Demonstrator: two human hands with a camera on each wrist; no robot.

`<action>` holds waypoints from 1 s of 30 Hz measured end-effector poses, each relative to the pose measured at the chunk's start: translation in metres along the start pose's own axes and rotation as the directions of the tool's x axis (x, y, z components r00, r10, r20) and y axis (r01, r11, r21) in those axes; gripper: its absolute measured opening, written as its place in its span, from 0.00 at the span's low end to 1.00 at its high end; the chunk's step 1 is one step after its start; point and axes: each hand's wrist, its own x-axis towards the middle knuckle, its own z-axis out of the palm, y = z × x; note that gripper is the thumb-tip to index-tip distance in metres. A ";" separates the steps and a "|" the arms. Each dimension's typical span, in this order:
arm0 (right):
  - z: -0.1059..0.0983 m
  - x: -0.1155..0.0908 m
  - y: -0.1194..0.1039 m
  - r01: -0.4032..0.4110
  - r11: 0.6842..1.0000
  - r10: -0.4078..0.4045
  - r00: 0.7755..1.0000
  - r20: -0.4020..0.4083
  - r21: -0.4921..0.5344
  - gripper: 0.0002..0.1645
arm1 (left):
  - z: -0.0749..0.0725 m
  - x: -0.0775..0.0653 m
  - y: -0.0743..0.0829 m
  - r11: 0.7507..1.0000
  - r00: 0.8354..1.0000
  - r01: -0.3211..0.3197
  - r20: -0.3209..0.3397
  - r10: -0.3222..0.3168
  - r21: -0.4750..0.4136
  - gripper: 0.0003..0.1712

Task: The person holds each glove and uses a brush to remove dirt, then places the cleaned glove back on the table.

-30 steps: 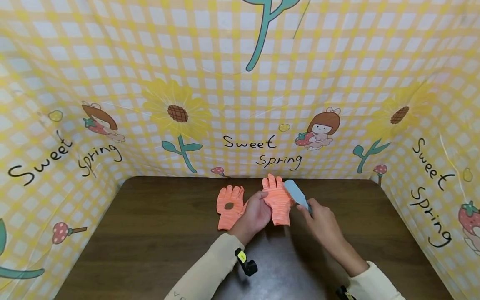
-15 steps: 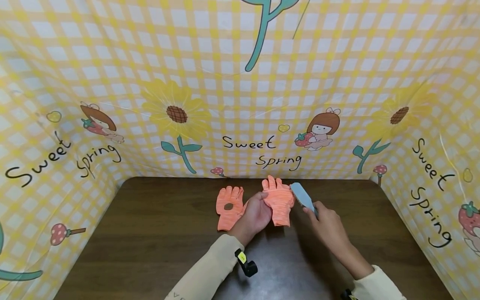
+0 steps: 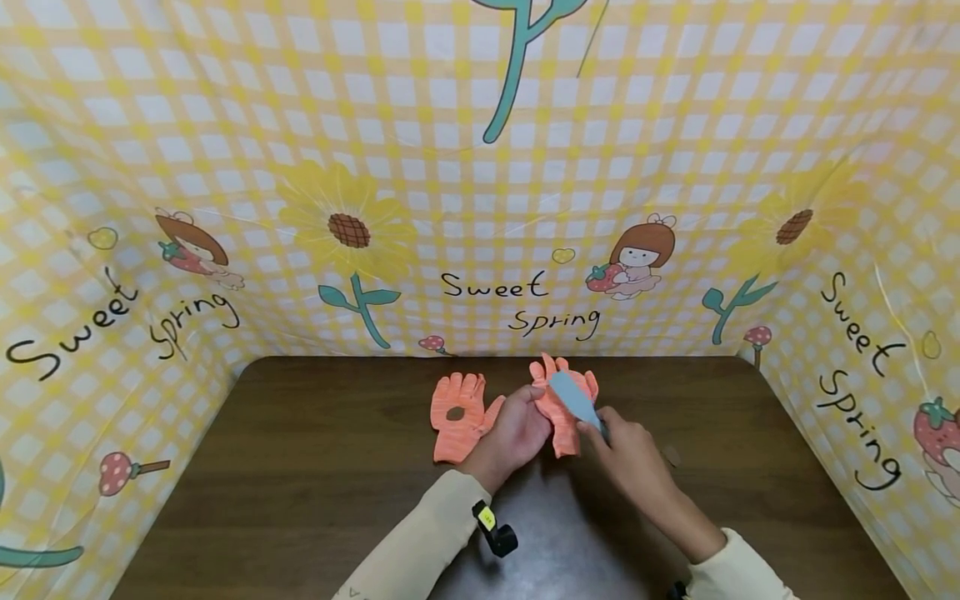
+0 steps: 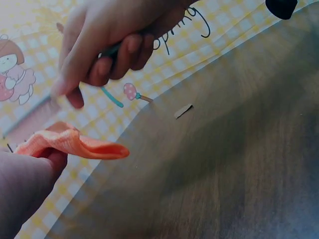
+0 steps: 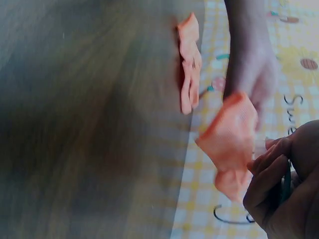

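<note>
In the head view my left hand (image 3: 517,433) grips an orange knitted glove (image 3: 566,435) by its left side, raised off the table with its fingers pointing away. My right hand (image 3: 633,454) holds a light blue brush (image 3: 573,395) by the handle; its head lies across the glove's palm area. The left wrist view has the brush (image 4: 35,117) blurred, close over the glove (image 4: 65,142). A second orange glove (image 3: 455,425) with a brown oval patch lies flat on the table, left of my left hand. In the right wrist view the held glove (image 5: 229,142) hangs cuff-first toward the camera.
A dark wooden table (image 3: 337,500) spreads under both hands. On it, to the right of my right hand, is a small flat brownish piece (image 3: 671,456). Yellow checked cloth (image 3: 480,200) walls the back and both sides.
The brush has swung from the held glove's right edge leftward over its middle. The held glove has turned slightly, and a small brownish piece now shows beside the right forearm.
</note>
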 end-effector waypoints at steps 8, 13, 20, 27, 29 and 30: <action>0.010 0.006 -0.007 0.005 1.000 -0.006 1.000 -0.023 -0.026 0.14 | -0.005 0.000 0.003 0.999 0.997 -0.038 -0.065 0.035 -0.039 0.34; 0.008 0.007 -0.004 -0.033 0.999 0.033 0.999 -0.014 -0.018 0.17 | -0.007 -0.002 0.003 0.998 0.999 -0.026 -0.042 0.023 -0.060 0.34; 0.007 0.006 -0.001 -0.030 0.998 0.027 0.998 -0.050 -0.053 0.18 | -0.004 -0.004 0.003 0.998 0.999 -0.035 -0.012 0.034 -0.058 0.34; 0.006 0.003 0.002 -0.046 0.998 0.043 0.997 -0.059 -0.049 0.18 | -0.005 -0.004 0.000 0.998 0.999 -0.035 -0.021 0.034 -0.059 0.34; 0.005 0.003 0.002 -0.040 0.998 0.037 0.997 -0.069 -0.046 0.19 | -0.005 -0.004 0.000 0.998 0.999 -0.035 -0.034 0.033 -0.060 0.33; 0.004 0.003 0.003 -0.041 0.998 0.037 0.997 -0.071 -0.043 0.19 | -0.005 -0.004 0.001 0.998 0.999 -0.036 -0.039 0.033 -0.055 0.33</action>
